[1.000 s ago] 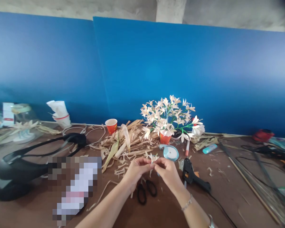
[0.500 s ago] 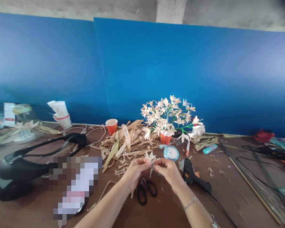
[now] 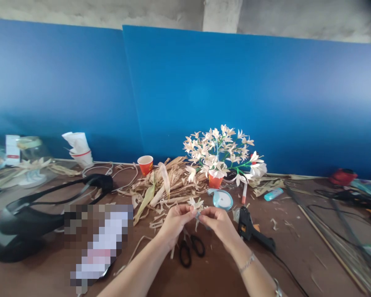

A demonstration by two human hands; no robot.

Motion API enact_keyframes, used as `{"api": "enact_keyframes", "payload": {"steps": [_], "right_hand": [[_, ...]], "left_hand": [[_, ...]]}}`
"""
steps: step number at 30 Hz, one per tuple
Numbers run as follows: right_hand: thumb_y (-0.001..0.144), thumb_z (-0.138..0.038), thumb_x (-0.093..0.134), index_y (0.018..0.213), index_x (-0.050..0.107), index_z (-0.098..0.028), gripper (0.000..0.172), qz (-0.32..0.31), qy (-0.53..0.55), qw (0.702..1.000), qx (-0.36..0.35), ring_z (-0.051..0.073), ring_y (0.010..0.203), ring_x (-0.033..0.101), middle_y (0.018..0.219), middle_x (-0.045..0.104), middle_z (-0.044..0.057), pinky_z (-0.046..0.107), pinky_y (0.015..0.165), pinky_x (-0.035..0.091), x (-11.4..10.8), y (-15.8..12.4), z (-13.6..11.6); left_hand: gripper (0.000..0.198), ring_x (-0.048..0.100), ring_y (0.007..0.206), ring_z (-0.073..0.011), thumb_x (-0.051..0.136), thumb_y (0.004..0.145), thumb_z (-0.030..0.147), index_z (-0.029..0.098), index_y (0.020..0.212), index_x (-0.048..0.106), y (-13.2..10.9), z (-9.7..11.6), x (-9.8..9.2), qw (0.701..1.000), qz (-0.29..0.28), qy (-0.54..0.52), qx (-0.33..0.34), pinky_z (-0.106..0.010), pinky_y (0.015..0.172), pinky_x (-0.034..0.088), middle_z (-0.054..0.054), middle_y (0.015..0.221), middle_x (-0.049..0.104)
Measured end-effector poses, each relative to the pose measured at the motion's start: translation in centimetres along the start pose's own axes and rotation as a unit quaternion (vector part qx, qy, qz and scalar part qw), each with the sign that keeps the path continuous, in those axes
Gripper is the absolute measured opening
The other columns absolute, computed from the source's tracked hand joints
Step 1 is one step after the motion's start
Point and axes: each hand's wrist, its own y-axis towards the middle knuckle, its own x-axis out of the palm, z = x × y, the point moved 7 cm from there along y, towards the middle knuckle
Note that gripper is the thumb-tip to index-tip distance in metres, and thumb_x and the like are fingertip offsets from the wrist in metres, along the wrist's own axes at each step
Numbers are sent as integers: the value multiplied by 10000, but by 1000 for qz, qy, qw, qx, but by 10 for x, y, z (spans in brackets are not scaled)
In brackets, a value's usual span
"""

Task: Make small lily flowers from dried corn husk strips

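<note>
Between my hands is a small cream-white flower (image 3: 195,202), its petals pointing up above the fingertips. My left hand (image 3: 177,220) pinches it from the left. From the other side my right hand (image 3: 214,218) closes thumb and finger at its base, where a bit of pale blue ribbon seems to show; the exact grip is hidden. Black-handled scissors (image 3: 191,249) lie on the table just below the hands. A roll of light blue ribbon (image 3: 222,200) sits beyond my right hand, and a black glue gun (image 3: 253,231) rests to its right.
Behind the hands, a bunch of white flowers (image 3: 218,150) stands in a red cup (image 3: 215,181). Dry husks (image 3: 173,181) are heaped left of it, beside another paper cup (image 3: 146,166). Black straps (image 3: 49,202) and a blurred-out object (image 3: 102,243) lie left. Thin rods (image 3: 327,239) lie right.
The hands stay in nearly the same place, with the flower tilted slightly. A little more pale blue shows between the fingertips.
</note>
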Motion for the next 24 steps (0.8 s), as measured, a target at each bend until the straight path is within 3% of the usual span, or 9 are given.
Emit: {"api": "enact_keyframes", "payload": {"steps": [6, 13, 24], "right_hand": [[588, -328, 682, 603, 636, -144, 190, 6, -16, 1000, -4, 78, 481, 370, 498, 522, -34, 218, 483, 266, -1, 1, 2], [587, -337, 678, 610, 636, -144, 198, 9, -28, 999, -13, 75, 460, 358, 483, 516, -37, 218, 463, 251, -2, 3, 4], [605, -317, 672, 602, 630, -148, 174, 17, -40, 998, -45, 84, 463, 400, 473, 526, -37, 214, 460, 293, -2, 3, 2]], "left_hand": [[215, 458, 529, -90, 715, 597, 316, 120, 621, 629, 1, 7, -4, 997, 27, 52, 45, -199, 544, 327, 2, 554, 582], [231, 471, 552, -102, 682, 629, 343, 118, 636, 634, 0, 11, -2, 994, 20, 84, 61, -207, 562, 338, -5, 585, 590], [246, 459, 495, -85, 717, 579, 337, 128, 601, 590, 2, 7, -4, 998, 34, 19, 42, -206, 527, 332, 12, 545, 563]]}}
